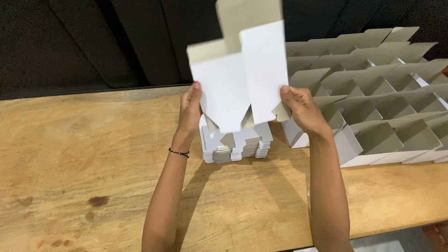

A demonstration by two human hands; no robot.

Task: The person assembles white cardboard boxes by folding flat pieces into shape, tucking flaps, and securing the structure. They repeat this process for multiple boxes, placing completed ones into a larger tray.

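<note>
While both hands hold it up above the desk [93,154], the flat box blank [242,79] hangs upright between them, white on its face and grey on the inner flaps that show at the top. The left hand [190,109] grips its left edge, fingers [196,88] pressed together along the card with the thumb behind (the far side is hidden, so the pinch is judged from the pose). The right hand [301,109] takes the right edge low down, fingers [285,93] closed on the panel beside a bottom flap.

Thin card like this looks very light and fairly stiff along its panels, yet it should bend readily at the scored folds and crease if squeezed mid-panel. Its smooth face may slide a little under dry fingers. The safest hold seems to be at the side edges near the folds, as now.

Just below the fingers sits a stack of flat blanks [235,142] on the desk. To the right of the right fingers, rows of opened boxes [378,93] stand close together with grey flaps up.
</note>
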